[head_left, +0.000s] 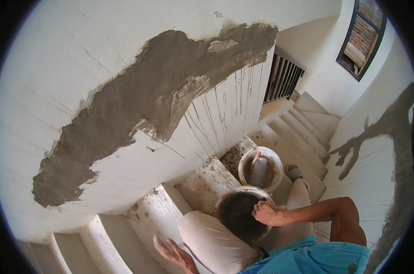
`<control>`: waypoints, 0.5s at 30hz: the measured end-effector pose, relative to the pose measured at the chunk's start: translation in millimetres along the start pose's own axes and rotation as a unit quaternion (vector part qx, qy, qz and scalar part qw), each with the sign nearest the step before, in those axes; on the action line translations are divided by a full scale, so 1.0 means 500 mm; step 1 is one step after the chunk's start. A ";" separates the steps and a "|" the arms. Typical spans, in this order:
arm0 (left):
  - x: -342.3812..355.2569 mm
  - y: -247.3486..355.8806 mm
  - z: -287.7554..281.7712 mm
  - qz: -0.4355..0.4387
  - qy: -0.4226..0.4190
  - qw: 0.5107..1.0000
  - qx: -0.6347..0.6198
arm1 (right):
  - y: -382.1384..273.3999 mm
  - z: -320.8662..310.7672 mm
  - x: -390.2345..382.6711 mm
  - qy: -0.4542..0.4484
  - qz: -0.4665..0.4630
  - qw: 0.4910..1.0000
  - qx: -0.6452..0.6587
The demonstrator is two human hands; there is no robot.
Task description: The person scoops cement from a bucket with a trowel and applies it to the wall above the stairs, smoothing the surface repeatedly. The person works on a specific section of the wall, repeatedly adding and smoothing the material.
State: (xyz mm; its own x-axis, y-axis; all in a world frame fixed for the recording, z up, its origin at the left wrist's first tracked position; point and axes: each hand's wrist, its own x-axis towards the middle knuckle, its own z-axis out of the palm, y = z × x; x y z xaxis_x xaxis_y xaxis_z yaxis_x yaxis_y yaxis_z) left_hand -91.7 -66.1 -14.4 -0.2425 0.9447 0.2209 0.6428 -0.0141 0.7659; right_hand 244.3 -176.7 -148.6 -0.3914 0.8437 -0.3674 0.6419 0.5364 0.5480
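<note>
Over the rim of a bucket (219, 203) full of dark grey wet mortar (239, 217), my right hand (268, 213) is closed in a fist. Whatever it may be gripping is hidden by the fingers and the dark mix. My left hand (168, 250) hangs over the steps beside my left knee, slightly blurred, with its fingers apart and nothing in them. Just beyond the mortar bucket stands a second white bucket (276, 164). Inside it are murky water, a pale rounded object (259, 171) and a reddish handle-like piece (255, 160).
Mortar-spattered stairs (156, 208) surround me. On the white left wall spreads a broad grey mortar patch (124, 96) with drips below. The right wall carries another grey patch (376, 121). Farther down are a dark railing (282, 75) and a window (361, 39). My sandalled foot (294, 172) rests on a step.
</note>
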 end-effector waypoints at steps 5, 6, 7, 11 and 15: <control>0.182 0.311 0.090 0.083 -0.246 0.964 -0.054 | 0.105 -0.110 -0.039 -0.005 0.039 0.960 0.277; 0.196 0.342 0.112 0.189 -0.269 0.944 0.039 | 0.112 -0.119 -0.042 -0.020 0.053 0.961 0.272; 0.204 0.370 0.142 0.232 -0.311 0.921 0.026 | 0.122 -0.119 -0.054 -0.025 0.045 0.951 0.305; 0.190 0.403 0.242 0.217 -0.380 0.899 0.026 | 0.103 -0.074 -0.074 -0.023 0.012 0.912 0.409; 0.156 0.277 0.347 0.203 -0.350 0.913 -0.053 | 0.071 -0.054 -0.086 0.105 -0.063 0.931 0.345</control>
State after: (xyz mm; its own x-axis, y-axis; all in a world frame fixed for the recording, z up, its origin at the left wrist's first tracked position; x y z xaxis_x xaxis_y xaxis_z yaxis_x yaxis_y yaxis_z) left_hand 104.4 62.7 4.4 0.5473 0.8323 0.0885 0.4941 -0.4067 0.7684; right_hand 266.0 -193.5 -93.1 -0.5658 0.7995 -0.2016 0.8245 0.5508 -0.1296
